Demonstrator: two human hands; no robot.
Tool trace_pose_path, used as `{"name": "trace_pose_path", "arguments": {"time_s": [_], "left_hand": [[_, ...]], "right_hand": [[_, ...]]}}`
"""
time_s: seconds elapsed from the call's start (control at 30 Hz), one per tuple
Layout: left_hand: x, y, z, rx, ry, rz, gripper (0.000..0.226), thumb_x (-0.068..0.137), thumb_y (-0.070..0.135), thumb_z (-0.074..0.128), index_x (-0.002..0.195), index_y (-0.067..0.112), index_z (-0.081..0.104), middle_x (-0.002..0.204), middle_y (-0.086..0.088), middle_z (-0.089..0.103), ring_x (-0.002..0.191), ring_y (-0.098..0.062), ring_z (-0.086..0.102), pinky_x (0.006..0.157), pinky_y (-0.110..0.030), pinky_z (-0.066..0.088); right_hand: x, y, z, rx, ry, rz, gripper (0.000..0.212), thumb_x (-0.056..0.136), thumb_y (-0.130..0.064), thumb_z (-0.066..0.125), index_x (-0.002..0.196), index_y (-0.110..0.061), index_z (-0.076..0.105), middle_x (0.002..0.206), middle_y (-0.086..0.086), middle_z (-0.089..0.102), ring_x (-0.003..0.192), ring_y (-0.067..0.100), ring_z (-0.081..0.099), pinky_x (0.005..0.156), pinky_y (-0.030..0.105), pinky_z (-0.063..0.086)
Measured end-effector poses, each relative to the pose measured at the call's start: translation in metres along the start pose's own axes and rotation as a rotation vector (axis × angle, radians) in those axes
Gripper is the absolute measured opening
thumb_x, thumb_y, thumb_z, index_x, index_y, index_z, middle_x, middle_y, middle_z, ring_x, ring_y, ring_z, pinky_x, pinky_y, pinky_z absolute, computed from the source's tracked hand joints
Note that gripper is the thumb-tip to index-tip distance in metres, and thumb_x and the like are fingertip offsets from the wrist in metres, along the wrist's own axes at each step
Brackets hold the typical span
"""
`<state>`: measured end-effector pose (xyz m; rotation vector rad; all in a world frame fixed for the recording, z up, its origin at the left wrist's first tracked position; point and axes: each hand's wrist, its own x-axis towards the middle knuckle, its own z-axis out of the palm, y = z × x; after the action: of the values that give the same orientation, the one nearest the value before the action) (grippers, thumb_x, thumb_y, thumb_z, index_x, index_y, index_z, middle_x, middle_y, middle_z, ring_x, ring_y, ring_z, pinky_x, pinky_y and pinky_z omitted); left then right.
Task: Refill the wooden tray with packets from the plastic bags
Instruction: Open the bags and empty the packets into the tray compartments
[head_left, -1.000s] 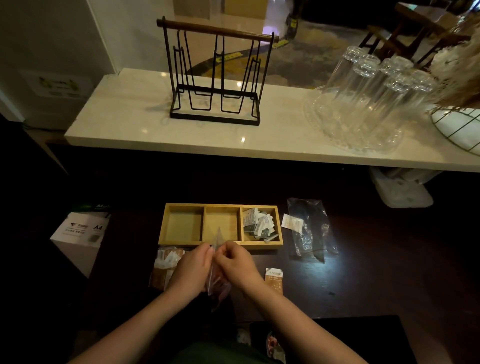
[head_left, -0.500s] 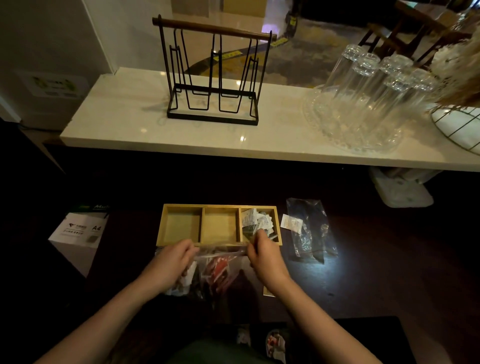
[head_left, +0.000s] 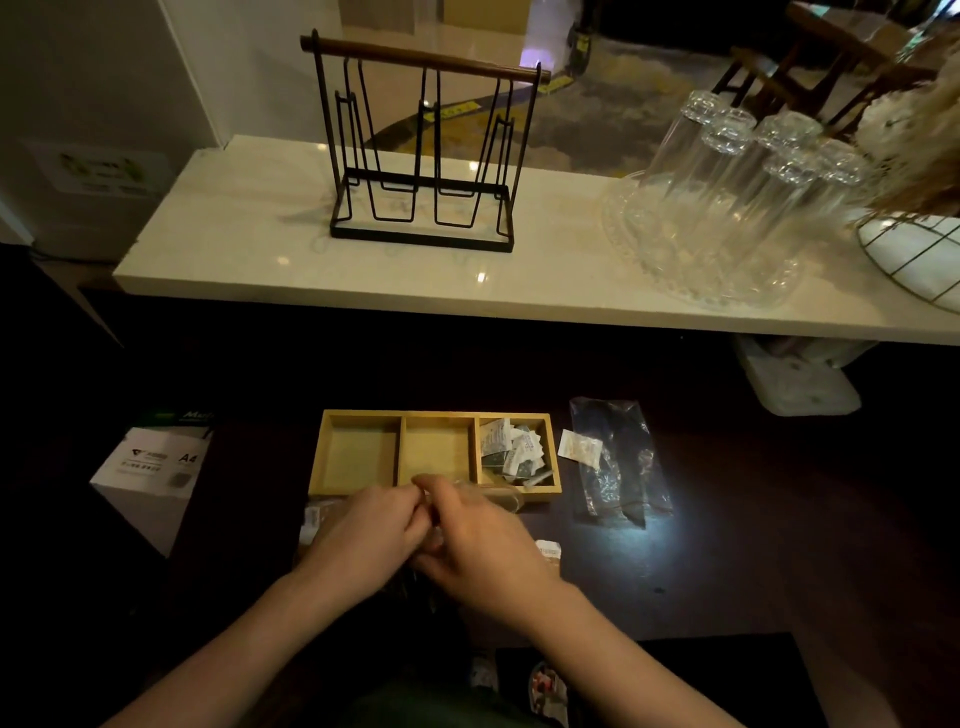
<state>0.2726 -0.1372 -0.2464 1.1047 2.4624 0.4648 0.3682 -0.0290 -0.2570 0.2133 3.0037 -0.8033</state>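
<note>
While both hands meet just in front of the wooden tray (head_left: 435, 457), the left hand (head_left: 369, 535) and the right hand (head_left: 483, 540) press together with fingers curled, fingertips touching at the tray's near rim. They seem to pinch the top of a clear plastic bag (head_left: 506, 498), of which only a glint of film shows past the right hand's knuckles; how firmly each hand holds it cannot be told in the dim light. The tray sits on a dark table (head_left: 727, 545) and has three compartments: the left and middle ones hold nothing, and the right one holds a heap of small white and dark packets (head_left: 511, 452). Just right of the tray lies one loose white packet (head_left: 577, 446), touching a second, flattened plastic bag (head_left: 618, 462). More packets (head_left: 312, 517) peek out at the left hand's outer edge, and another one (head_left: 548, 548) lies beside the right wrist. A white box of A4 paper (head_left: 150, 478) stands at the left. On the pale counter (head_left: 249, 244) behind stand a black wire rack (head_left: 423, 150) and upturned glasses (head_left: 737, 192) on a glass dish.
</note>
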Motion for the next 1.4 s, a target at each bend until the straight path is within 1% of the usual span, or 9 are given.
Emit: {"name": "trace_pose_path", "arguments": {"time_s": [0.17,0.3,0.43,0.53,0.6,0.77,1.0,1.23,1.4], "left_hand": [[-0.009,-0.008,-0.002,-0.146,0.100,0.038,0.029,0.097,0.031,0.041,0.069,0.028,0.049,0.058,0.005,0.050,0.052,-0.008,0.049,0.049,-0.023,0.030],[-0.002,-0.042,0.009,-0.593,0.249,-0.217,0.024,0.096,0.023,0.045,0.077,0.016,0.057,0.074,-0.002,0.068,0.064,-0.017,0.064,0.055,-0.037,0.054],[0.007,-0.067,0.039,-1.098,0.032,-0.617,0.029,0.099,0.031,0.038,0.103,0.008,0.055,0.101,-0.021,0.063,0.070,-0.028,0.062,0.060,-0.038,0.052],[0.002,-0.066,0.044,-1.493,-0.176,-0.614,0.057,0.096,0.050,0.027,0.112,0.010,0.065,0.107,-0.019,0.069,0.081,-0.033,0.067,0.067,-0.040,0.053],[0.005,-0.065,0.033,-1.602,-0.104,-0.551,0.054,0.097,0.046,0.028,0.097,0.016,0.073,0.099,-0.013,0.074,0.080,-0.028,0.070,0.067,-0.038,0.051],[0.017,-0.079,0.010,-1.253,0.365,-0.541,0.026,0.097,0.019,0.042,0.080,0.015,0.062,0.081,-0.012,0.066,0.060,-0.020,0.066,0.051,-0.029,0.051],[0.015,-0.092,-0.027,-0.463,0.646,-0.422,0.035,0.099,0.024,0.039,0.075,0.001,0.047,0.057,-0.006,0.047,0.047,-0.020,0.044,0.044,-0.028,0.028],[0.027,-0.088,-0.044,-0.110,0.685,-0.436,0.031,0.098,0.027,0.037,0.082,0.003,0.049,0.080,-0.030,0.059,0.074,-0.046,0.057,0.057,-0.038,0.035],[0.033,-0.082,-0.054,-0.062,0.691,-0.379,0.032,0.098,0.025,0.039,0.076,0.005,0.049,0.075,-0.026,0.059,0.070,-0.044,0.057,0.056,-0.038,0.033]], "right_hand": [[0.015,0.005,0.003,0.057,0.074,0.023,0.020,0.093,-0.026,0.052,0.109,-0.015,0.053,0.099,0.008,0.068,0.086,0.027,0.067,0.071,0.044,0.056],[0.025,-0.003,-0.015,0.179,0.136,-0.003,0.011,0.094,-0.020,0.054,0.102,-0.017,0.061,0.093,0.000,0.070,0.080,0.012,0.067,0.076,0.036,0.058],[0.038,-0.020,-0.053,0.392,0.168,-0.116,0.002,0.088,-0.015,0.065,0.088,-0.013,0.065,0.074,-0.009,0.063,0.062,-0.004,0.056,0.064,0.020,0.052],[0.052,-0.030,-0.078,0.555,0.207,-0.147,0.005,0.085,-0.010,0.068,0.085,-0.006,0.064,0.070,-0.001,0.064,0.058,0.005,0.058,0.057,0.024,0.050],[0.061,-0.027,-0.088,0.607,0.222,-0.150,0.005,0.085,-0.008,0.066,0.088,-0.004,0.064,0.073,-0.001,0.064,0.063,0.011,0.062,0.060,0.027,0.053],[0.079,0.008,-0.085,0.446,0.269,0.005,0.004,0.085,-0.018,0.068,0.089,-0.018,0.068,0.082,-0.004,0.068,0.077,0.012,0.064,0.073,0.031,0.055],[0.087,0.043,-0.051,0.432,0.244,0.195,0.009,0.083,-0.020,0.070,0.091,-0.015,0.072,0.078,-0.015,0.061,0.076,0.004,0.060,0.071,0.020,0.052],[0.089,0.060,-0.024,0.607,0.238,0.350,0.012,0.082,-0.018,0.071,0.092,-0.012,0.074,0.080,-0.008,0.066,0.090,0.015,0.066,0.085,0.033,0.055],[0.088,0.067,-0.013,0.660,0.218,0.372,0.014,0.083,-0.015,0.069,0.095,-0.009,0.073,0.085,-0.004,0.068,0.091,0.016,0.066,0.084,0.032,0.054]]}}
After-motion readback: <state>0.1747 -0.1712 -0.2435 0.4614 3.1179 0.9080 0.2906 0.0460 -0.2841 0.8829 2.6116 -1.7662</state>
